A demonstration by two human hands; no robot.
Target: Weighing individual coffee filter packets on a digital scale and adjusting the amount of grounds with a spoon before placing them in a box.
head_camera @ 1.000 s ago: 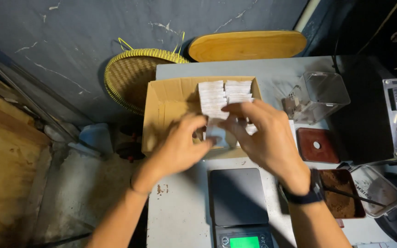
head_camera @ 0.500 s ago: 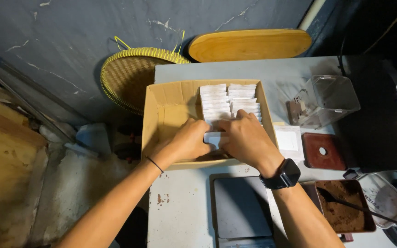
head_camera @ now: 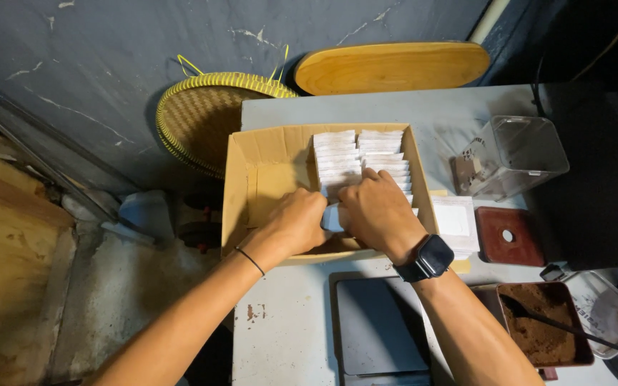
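Concrete floor, stained and dim, fills the left edge, its detail lost in shadow. Next comes a woven basket (head_camera: 209, 121) with a yellow rim, tilted against the wall and partly hidden behind the cardboard box (head_camera: 262, 179). The box sits open on the grey table (head_camera: 280, 336); its near wall is mostly covered by the two wrists. Inside, the left hand (head_camera: 296, 223) curls with fingers pressed together around the left end of a small white packet (head_camera: 332, 216); only a sliver of that packet shows between the hands, so its full shape is hard to make out. The right hand (head_camera: 377, 214), a dark watch (head_camera: 427, 259) on its wrist, closes over the packet's other end, fingers bent and tucked down out of sight. Just beyond the knuckles, two rows of white packets (head_camera: 363, 157) stand on edge at the box's far side; the nearer ends of the rows are hidden by the hands. A dark scale (head_camera: 377, 329) lies under the right forearm, cut off by the bottom edge. Further right stand a clear plastic container (head_camera: 516, 154) and a tray of brown powder (head_camera: 545, 325), then dark equipment too shadowed to identify.
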